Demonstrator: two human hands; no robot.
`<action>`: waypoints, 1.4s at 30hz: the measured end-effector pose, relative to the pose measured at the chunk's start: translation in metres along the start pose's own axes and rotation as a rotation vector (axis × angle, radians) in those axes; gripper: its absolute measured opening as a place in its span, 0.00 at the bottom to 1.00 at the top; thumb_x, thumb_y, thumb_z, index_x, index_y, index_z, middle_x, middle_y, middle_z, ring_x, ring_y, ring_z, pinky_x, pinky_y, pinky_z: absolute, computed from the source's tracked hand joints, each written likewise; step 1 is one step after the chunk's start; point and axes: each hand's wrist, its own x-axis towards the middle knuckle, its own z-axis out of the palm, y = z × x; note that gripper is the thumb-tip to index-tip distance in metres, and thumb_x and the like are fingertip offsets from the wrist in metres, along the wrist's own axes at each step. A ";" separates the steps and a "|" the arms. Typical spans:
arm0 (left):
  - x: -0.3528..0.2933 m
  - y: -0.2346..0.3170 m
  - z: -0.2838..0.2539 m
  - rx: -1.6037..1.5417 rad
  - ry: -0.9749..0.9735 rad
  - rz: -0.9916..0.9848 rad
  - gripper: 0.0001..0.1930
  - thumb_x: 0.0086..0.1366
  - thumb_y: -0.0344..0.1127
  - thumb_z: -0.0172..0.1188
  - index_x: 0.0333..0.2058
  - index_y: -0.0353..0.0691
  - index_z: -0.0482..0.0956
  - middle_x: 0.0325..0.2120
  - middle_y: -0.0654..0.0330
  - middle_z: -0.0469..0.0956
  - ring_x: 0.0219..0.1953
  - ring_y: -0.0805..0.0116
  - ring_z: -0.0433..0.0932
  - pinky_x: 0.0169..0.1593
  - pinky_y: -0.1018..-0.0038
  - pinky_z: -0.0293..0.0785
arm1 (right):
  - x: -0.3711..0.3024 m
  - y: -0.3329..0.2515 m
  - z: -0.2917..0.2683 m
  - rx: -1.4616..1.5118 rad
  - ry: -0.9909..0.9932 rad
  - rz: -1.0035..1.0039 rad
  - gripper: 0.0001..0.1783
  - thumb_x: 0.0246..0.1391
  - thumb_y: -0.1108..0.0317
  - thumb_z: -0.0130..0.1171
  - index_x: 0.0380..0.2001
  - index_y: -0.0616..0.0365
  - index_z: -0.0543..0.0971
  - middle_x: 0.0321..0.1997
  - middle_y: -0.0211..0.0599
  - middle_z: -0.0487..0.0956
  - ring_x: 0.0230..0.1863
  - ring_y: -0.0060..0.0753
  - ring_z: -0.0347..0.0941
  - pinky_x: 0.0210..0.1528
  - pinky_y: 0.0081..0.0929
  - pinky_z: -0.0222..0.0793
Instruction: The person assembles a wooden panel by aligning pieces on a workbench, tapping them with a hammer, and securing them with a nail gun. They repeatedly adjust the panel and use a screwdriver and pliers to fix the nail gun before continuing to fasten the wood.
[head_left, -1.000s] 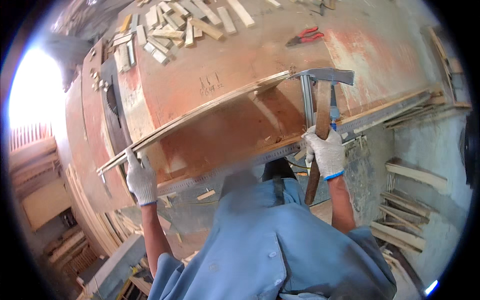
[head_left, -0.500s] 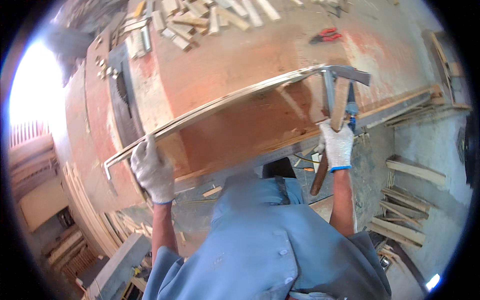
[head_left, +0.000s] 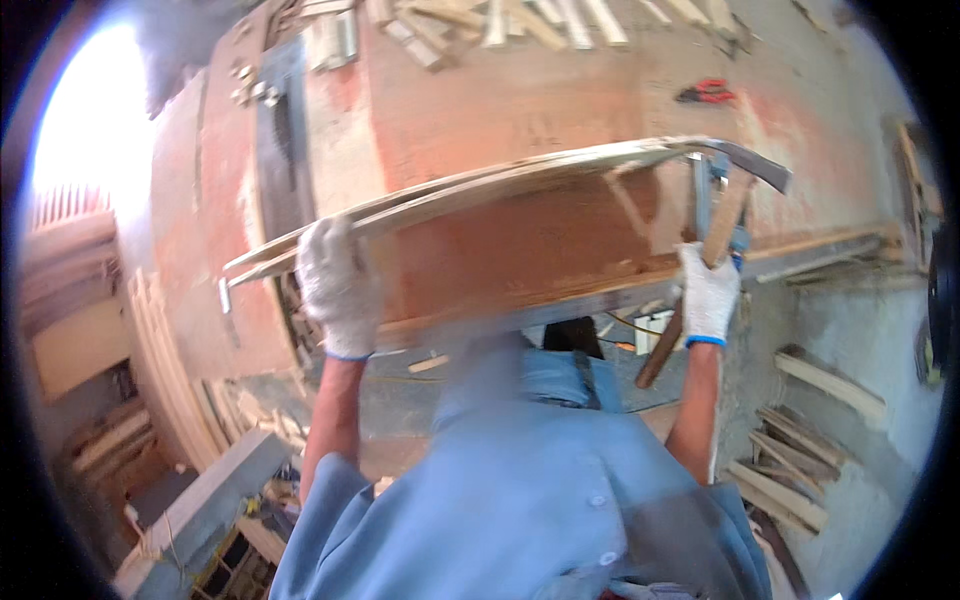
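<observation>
Left hand [head_left: 338, 285] had slid inward along the strips [head_left: 450, 197], curled closed over them; right hand [head_left: 709, 295] clenched a hammer [head_left: 727, 222].

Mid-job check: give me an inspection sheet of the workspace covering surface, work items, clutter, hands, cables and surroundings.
Surface: reddish-brown worktable, worn, with paler patches.
Work items: long thin wooden strips, slanting across the view; hammer, its head by the strips' right end.
Clutter: wooden offcuts scattered at the far side; small blocks at far left; red-handled pliers lying apart.
Hands: left hand gloved, at the strips near their left end, grip blurred; right hand gloved, closed around the hammer's handle.
Cables: thin yellow line below the near edge, possibly a cord.
Surroundings: wooden planks at right; bright opening upper left.
</observation>
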 end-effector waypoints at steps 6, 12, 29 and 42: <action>-0.001 0.008 -0.009 -0.087 -0.075 -0.005 0.24 0.62 0.23 0.64 0.57 0.37 0.74 0.57 0.47 0.76 0.61 0.44 0.74 0.65 0.52 0.70 | 0.007 -0.006 0.001 0.046 -0.072 -0.027 0.10 0.58 0.68 0.70 0.38 0.57 0.78 0.19 0.27 0.73 0.14 0.22 0.68 0.15 0.25 0.64; 0.002 0.013 -0.009 -0.086 -0.063 0.017 0.23 0.62 0.24 0.66 0.57 0.38 0.75 0.55 0.49 0.76 0.58 0.46 0.75 0.61 0.52 0.71 | 0.007 0.001 0.000 -0.065 -0.017 -0.085 0.11 0.57 0.66 0.70 0.38 0.59 0.79 0.23 0.29 0.75 0.20 0.22 0.71 0.22 0.26 0.67; 0.014 -0.001 -0.004 -0.163 -0.054 0.013 0.11 0.64 0.29 0.68 0.45 0.42 0.87 0.38 0.54 0.81 0.44 0.53 0.80 0.50 0.59 0.75 | -0.019 -0.005 0.005 -0.122 0.000 -0.131 0.09 0.56 0.71 0.69 0.37 0.61 0.80 0.24 0.28 0.77 0.20 0.20 0.73 0.21 0.23 0.69; 0.008 -0.016 0.000 -0.241 -0.066 0.029 0.14 0.62 0.30 0.71 0.47 0.44 0.88 0.38 0.59 0.80 0.42 0.59 0.79 0.49 0.62 0.73 | -0.082 -0.025 0.054 0.007 -0.394 -0.066 0.03 0.58 0.73 0.66 0.34 0.59 0.81 0.22 0.25 0.77 0.19 0.16 0.70 0.21 0.20 0.63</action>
